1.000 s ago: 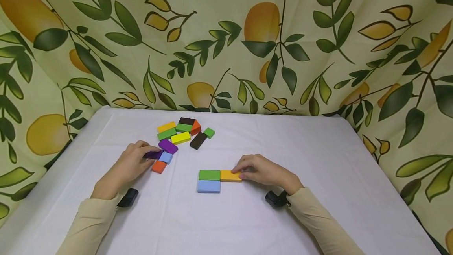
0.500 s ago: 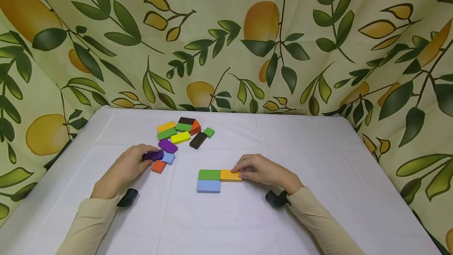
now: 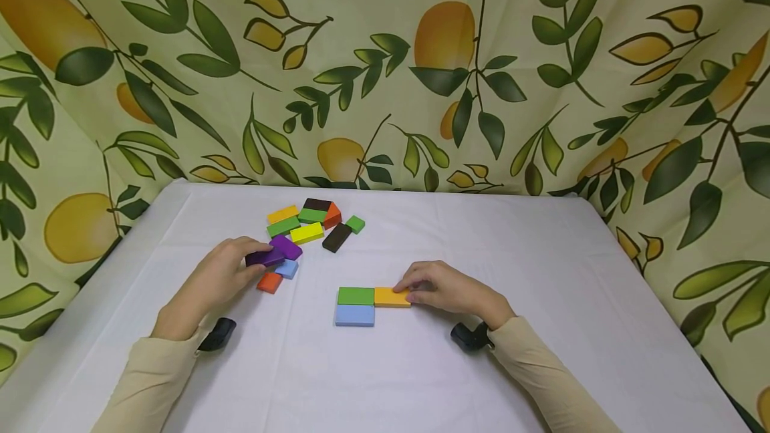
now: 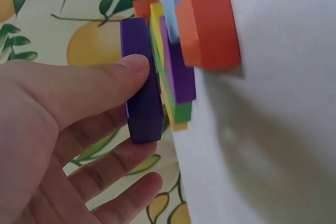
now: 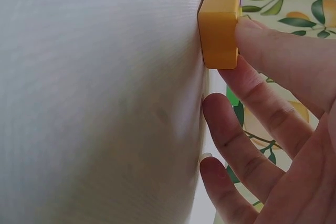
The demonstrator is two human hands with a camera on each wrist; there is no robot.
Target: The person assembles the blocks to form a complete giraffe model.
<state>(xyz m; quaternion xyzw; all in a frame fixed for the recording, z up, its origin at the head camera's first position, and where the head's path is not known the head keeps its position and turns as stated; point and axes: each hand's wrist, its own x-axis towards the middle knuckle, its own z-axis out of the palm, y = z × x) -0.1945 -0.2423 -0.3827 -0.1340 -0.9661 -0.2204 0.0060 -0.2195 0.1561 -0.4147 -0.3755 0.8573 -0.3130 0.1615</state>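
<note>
My left hand (image 3: 219, 276) pinches a dark purple wooden block (image 4: 139, 77) between thumb and fingers, held above the table at the near end of a loose group of blocks. In the head view it overlaps another purple block (image 3: 286, 247). A light blue block (image 3: 287, 268) and an orange-red block (image 3: 269, 282) lie just beside this hand. With thumb and index finger, my right hand (image 3: 448, 289) holds a yellow-orange block (image 3: 385, 297) flat on the table. That block meets the end of a green block (image 3: 355, 296), which lies along a larger light blue block (image 3: 355, 315).
Farther back in the group lie a yellow block (image 3: 307, 233), a dark brown block (image 3: 338, 238), a small green block (image 3: 355, 224), an orange-red triangular block (image 3: 333, 216) and several others. A white cloth (image 3: 481, 232) covers the table, with a patterned curtain (image 3: 373, 85) behind.
My left hand has lifted the dark purple block away from the light blue and orange-red blocks, turning it slightly. The light blue block has shifted a little right. My right hand stays in place.
</note>
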